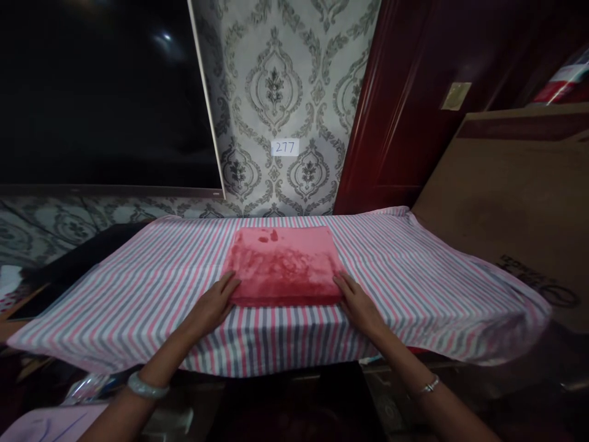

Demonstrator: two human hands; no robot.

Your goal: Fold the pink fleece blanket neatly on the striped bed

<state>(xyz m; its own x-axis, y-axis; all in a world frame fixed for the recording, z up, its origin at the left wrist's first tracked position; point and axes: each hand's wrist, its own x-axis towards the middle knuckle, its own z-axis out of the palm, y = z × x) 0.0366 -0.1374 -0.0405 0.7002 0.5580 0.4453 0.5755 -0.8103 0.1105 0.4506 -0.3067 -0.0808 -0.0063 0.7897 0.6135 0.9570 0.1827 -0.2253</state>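
Observation:
A pink plush cloth (285,264), folded into a flat rectangle with darker brushed patches in its pile, lies on a striped cloth. At its left front corner, my left hand (218,302) holds the edge, fingers closed against the side. My right hand (359,304) grips the opposite corner in the same way. The undersides of both hands and any fingers beneath the edge are hidden. The striped cloth (151,270), in pink, grey and white, covers the table and hangs over its front edge.
A large cardboard box (515,202) stands at the right beside a dark red door frame (386,104). A black television screen (101,92) fills the upper left. A paper label (285,147) reading 277 is on the patterned wall. A pink object (50,423) sits low at the left.

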